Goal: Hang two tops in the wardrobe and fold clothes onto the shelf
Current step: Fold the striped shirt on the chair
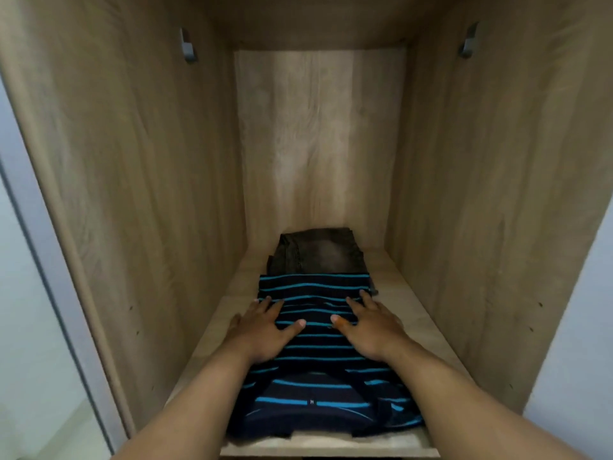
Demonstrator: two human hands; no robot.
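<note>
A wooden wardrobe [149,167] was seen from the front, its side walls and back panel enclosing a pale wooden shelf [408,293]. Two small grey brackets [187,46] were fixed high on the side walls, well above the shelf. On the shelf a folded striped top [318,356], dark with blue stripes, was laid lengthwise, reaching the shelf's front edge. Behind it, toward the back of the shelf, folded grey jeans [318,252] were placed, partly overlapped by the top's far end. The left hand [265,330] was pressed flat on the top's left part, fingers straight and spread, gripping nothing. The right hand [373,327] was likewise laid flat on its right part, fingers extended.
</note>
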